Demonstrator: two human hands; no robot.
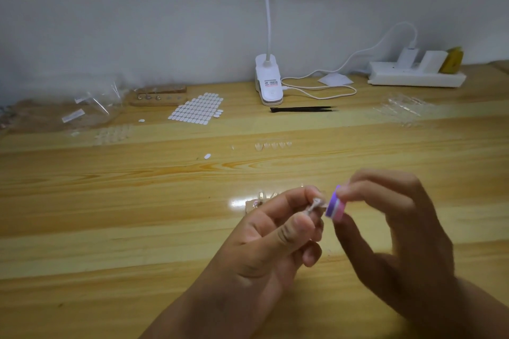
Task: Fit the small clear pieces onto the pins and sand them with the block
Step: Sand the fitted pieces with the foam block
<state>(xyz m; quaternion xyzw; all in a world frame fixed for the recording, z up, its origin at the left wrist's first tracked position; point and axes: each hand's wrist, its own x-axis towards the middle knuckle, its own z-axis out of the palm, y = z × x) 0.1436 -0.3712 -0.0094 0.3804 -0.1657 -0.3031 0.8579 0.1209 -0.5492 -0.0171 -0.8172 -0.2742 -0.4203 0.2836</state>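
Left hand [278,239]: fingers curled, pinching a pin [314,206] above the bench [137,201], near its front. The pin's tip is blurred. Right hand [399,228]: thumb and fingertips pinch the purple-pink block [334,206], its face against the pin's tip. A stand [254,203] lies just behind the left hand. A row of clear pieces [272,145] lies farther back, with tweezers [303,109] beyond.

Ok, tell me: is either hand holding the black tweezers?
No, the black tweezers lie on the table by the lamp base, while the right hand pinches the purple block and the left hand holds a pin.
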